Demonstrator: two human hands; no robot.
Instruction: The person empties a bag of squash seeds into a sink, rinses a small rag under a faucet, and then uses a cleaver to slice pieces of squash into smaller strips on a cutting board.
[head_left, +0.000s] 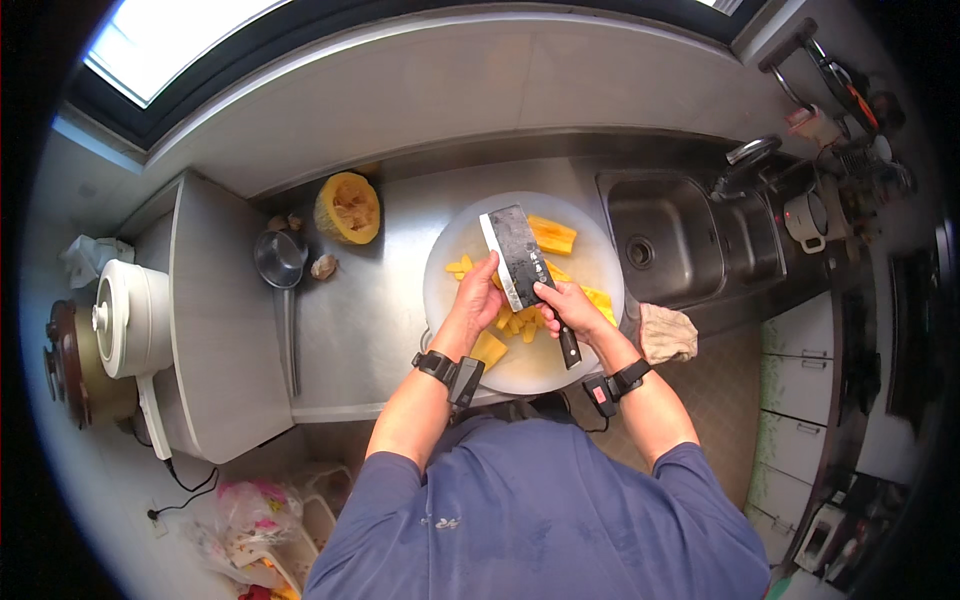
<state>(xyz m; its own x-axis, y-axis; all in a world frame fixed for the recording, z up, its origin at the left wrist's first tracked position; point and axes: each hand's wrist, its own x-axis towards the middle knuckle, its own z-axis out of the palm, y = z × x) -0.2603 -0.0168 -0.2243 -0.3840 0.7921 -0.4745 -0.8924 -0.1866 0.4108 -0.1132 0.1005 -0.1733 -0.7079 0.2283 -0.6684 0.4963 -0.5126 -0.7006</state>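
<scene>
My right hand (571, 309) grips a cleaver (517, 251) near where its black handle meets the dark blade. The blade lies flat-side up over a round white cutting board (450, 217), its bright edge facing left. At that edge, my left hand (480, 295) has its thumb and fingers by the blade; whether it pinches the metal is unclear. Cut orange pumpkin sticks (527, 330) lie under and below the blade. A larger pumpkin chunk (553, 235) rests at the upper right of the board, a flat slab (489, 349) at the lower left, and small pieces (459, 266) at the left.
A hollowed pumpkin half (348, 208) stands at the back left, near a metal ladle (282, 259) and a garlic bulb (324, 267). Right of the board is a double steel sink (664, 240) with a faucet (752, 150). A cloth (667, 333) hangs at the counter's front edge.
</scene>
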